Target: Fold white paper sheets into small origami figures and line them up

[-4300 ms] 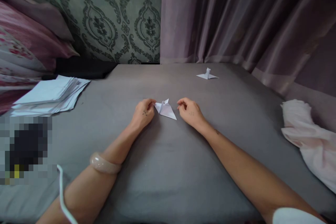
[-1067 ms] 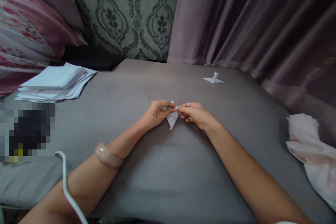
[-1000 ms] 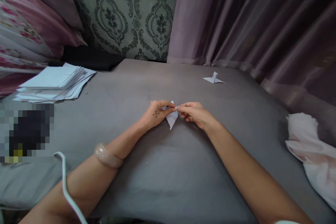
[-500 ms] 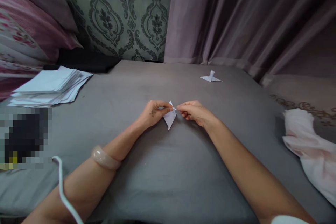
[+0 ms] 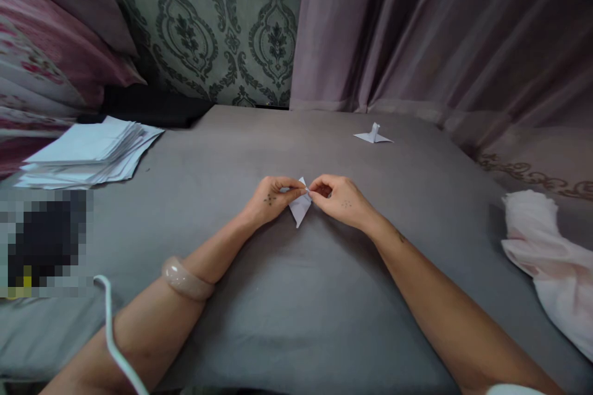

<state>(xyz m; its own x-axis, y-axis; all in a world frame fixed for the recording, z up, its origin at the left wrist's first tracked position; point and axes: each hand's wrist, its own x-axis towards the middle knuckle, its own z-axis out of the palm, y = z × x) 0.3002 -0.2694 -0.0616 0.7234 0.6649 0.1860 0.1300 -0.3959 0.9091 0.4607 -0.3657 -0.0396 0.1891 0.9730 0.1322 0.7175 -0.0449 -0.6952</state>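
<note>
A small piece of folded white paper (image 5: 300, 208) with pointed ends is held between my two hands, over the middle of the grey-covered surface (image 5: 278, 296). My left hand (image 5: 273, 199) pinches it from the left between thumb and forefinger. From the right, my right hand (image 5: 340, 199) pinches a small tip of the same paper, its thumb and forefinger almost meeting those of the left. The fingertips hide the exact fold there. Farther back on the right stands another folded paper figure (image 5: 374, 134), with flat wings and a raised middle.
To the left lies a stack of white paper sheets (image 5: 88, 148), in front of a black folded cloth (image 5: 152, 108). A pale crumpled cloth (image 5: 546, 253) rests at the right. A white cord (image 5: 111, 333) crosses near my left forearm. Purple curtains (image 5: 333, 37) hang behind.
My right hand has turned over so its back shows more, and its fingertips have closed in on the paper's tip. My left hand and the paper stay almost in place.
</note>
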